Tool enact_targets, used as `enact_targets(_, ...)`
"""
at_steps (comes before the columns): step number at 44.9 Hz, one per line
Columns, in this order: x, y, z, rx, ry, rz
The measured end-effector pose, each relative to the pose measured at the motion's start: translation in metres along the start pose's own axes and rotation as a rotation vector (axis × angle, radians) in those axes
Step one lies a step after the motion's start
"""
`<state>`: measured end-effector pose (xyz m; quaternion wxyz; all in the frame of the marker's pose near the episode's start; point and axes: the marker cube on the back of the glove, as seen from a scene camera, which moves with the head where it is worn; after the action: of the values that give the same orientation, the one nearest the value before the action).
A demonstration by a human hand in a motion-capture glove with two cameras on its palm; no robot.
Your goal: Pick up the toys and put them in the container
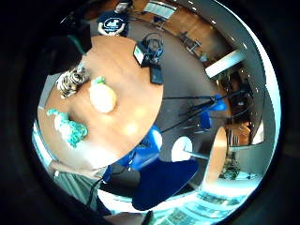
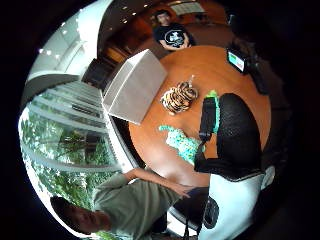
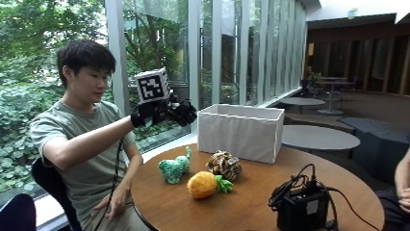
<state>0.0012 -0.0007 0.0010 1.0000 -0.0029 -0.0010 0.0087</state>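
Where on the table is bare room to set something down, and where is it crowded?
Bare wood lies between the pineapple toy and the black device, and along the table's edge right of the white container. It is crowded where the green dinosaur, tiger toy and pineapple cluster before the container.

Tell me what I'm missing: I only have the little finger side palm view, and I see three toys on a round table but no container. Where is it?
Observer: A white fabric box stands on the table behind the toys, on the window side. It looks open at the top.
Operator: Is my hand holding anything?
Observer: No. The gloved right hand is raised in the air above the table's edge, with nothing in it.
Operator: Which toy sits nearest the box?
Observer: The striped tiger toy; the green dinosaur toy is beside it on the person's side, and the pineapple toy lies in front of both.
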Motion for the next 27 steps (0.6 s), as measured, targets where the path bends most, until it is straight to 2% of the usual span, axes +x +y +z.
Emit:
enact_targets(20,0.002,-0.009,-0.002,-0.051,0.011,0.110)
enact_targets(27,-0.009,-0.018,0.002,-0.191,-0.124,0.114)
